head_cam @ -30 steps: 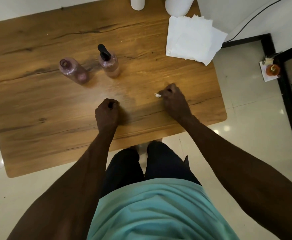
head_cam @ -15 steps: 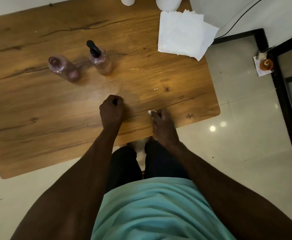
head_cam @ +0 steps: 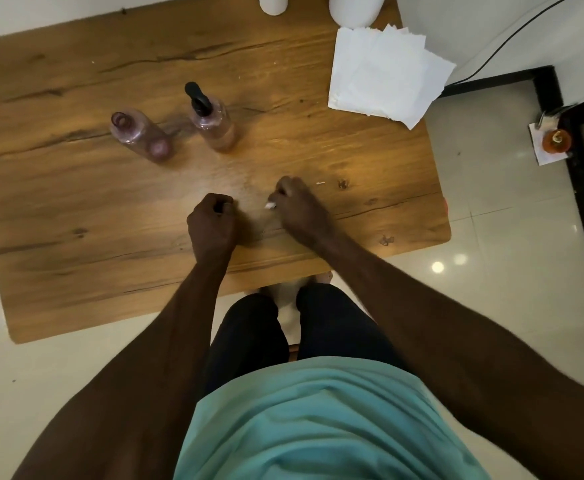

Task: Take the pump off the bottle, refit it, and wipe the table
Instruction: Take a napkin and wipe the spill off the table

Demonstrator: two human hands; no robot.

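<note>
Two clear pinkish bottles stand on the wooden table (head_cam: 75,209). The one with the black pump (head_cam: 210,117) is fitted and upright. The other bottle (head_cam: 138,135) to its left has an open neck. My right hand (head_cam: 301,209) is closed around a small crumpled white tissue (head_cam: 270,205), pressed on the table in front of the pump bottle. My left hand (head_cam: 212,225) rests as a fist on the table just left of it; whether it holds anything is hidden.
A stack of white paper napkins (head_cam: 384,69) lies at the table's far right corner. Two white containers (head_cam: 352,6) stand at the far edge. A tissue scrap (head_cam: 320,183) lies right of my right hand. The table's near edge is by my legs.
My right hand with the tissue slid from the right to the near edge, then back up to the middle beside my left fist. My left hand stayed put.
</note>
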